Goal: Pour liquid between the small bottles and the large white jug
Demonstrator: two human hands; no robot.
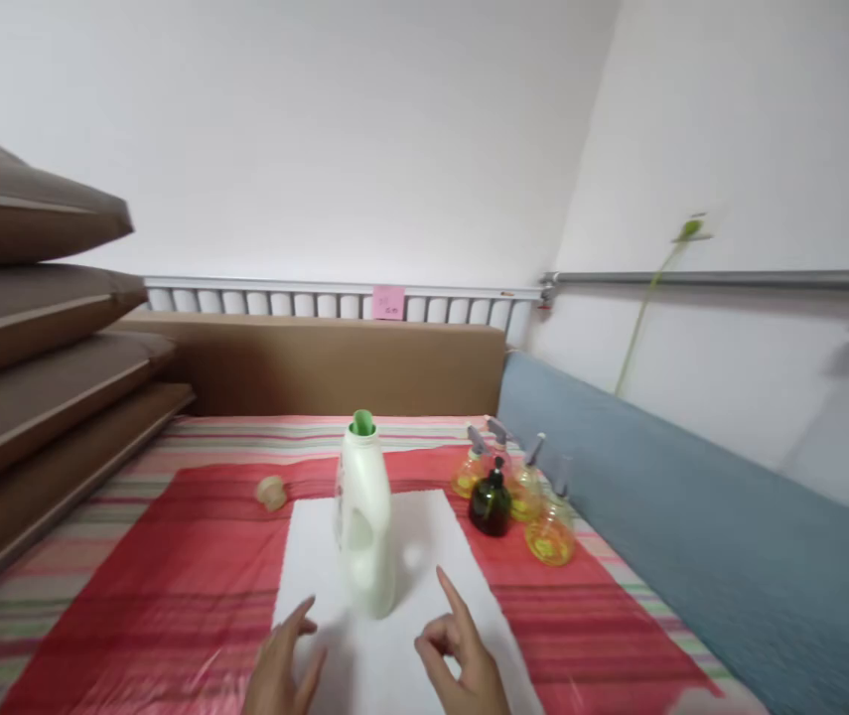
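A white jug with a side handle and a green pouring spout stands upright on a white cloth. No cap sits on the spout. My left hand is at the near left of the jug, empty, with thumb and fingers apart. On the near right, my right hand is also empty; its index finger points forward and the others are curled, thumb close to them. Neither hand touches the jug. A pale translucent cap lies on the red sheet, left of the cloth.
Several clear spray bottles with yellow liquid, one of them a spray bottle nearest me, stand at the right around a dark pump bottle. Stacked brown cushions rise at the left. A blue-grey padded panel borders the right side.
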